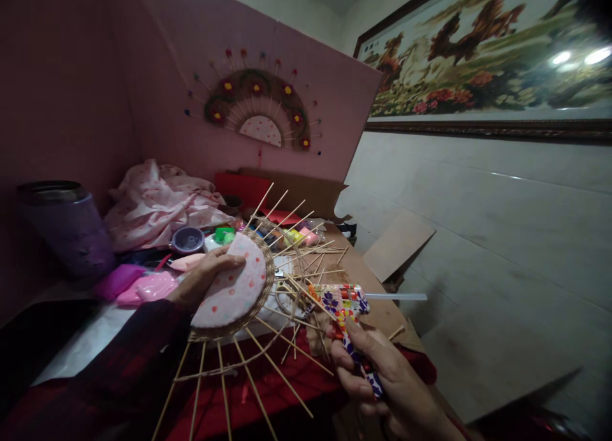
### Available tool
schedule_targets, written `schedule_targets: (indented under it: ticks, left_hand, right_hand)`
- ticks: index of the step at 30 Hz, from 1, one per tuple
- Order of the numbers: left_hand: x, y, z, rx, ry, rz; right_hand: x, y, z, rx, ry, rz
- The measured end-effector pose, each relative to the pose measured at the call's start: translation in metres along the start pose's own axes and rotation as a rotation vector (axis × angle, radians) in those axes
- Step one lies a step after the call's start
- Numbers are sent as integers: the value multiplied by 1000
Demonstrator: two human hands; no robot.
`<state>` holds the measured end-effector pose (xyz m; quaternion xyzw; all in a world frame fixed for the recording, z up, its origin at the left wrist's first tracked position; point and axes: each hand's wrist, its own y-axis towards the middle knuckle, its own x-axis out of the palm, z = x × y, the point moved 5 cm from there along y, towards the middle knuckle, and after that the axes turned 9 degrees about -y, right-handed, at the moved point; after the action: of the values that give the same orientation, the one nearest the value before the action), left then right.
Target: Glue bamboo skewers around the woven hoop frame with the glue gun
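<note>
In my left hand [210, 274] is a half-round fan craft [234, 281], its centre covered in white cloth with red spots. My thumb presses on the cloth; most of the other fingers are hidden behind it. Thin wooden sticks fan out from its braided rim, and a strand of twine [253, 357] crosses them. My right hand [377, 358] is wrapped round the handle of a flower-patterned hot glue gun [351, 307]. A clear glue stick [396, 296] juts from its back. The nozzle end points left among the sticks, and its tip is hard to make out.
A finished-looking fan decoration [258, 90] is on the pink board behind. Loose sticks [329, 251] lie on the brown cardboard [356, 266]. Pink packets [148, 288], a purple tumbler [67, 231] and crumpled spotted cloth [162, 202] stand at left. A white tiled wall [478, 192] bounds the right.
</note>
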<state>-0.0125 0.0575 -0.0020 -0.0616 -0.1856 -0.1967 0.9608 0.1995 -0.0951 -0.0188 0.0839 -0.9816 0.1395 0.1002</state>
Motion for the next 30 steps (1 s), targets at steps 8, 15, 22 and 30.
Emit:
schedule_targets:
  ticks: [8, 15, 22, 30]
  left_hand:
    - [1, 0, 1, 6, -7, -4]
    - [2, -2, 1, 7, -19, 6]
    - [1, -1, 1, 2, -4, 9]
    - [0, -1, 0, -5, -2, 10]
  right_hand:
    - [2, -1, -4, 0, -31, 3]
    - [0, 0, 0, 11, 35, 22]
    - [1, -3, -1, -4, 119, 0]
    - [5, -3, -9, -33, 179, -79]
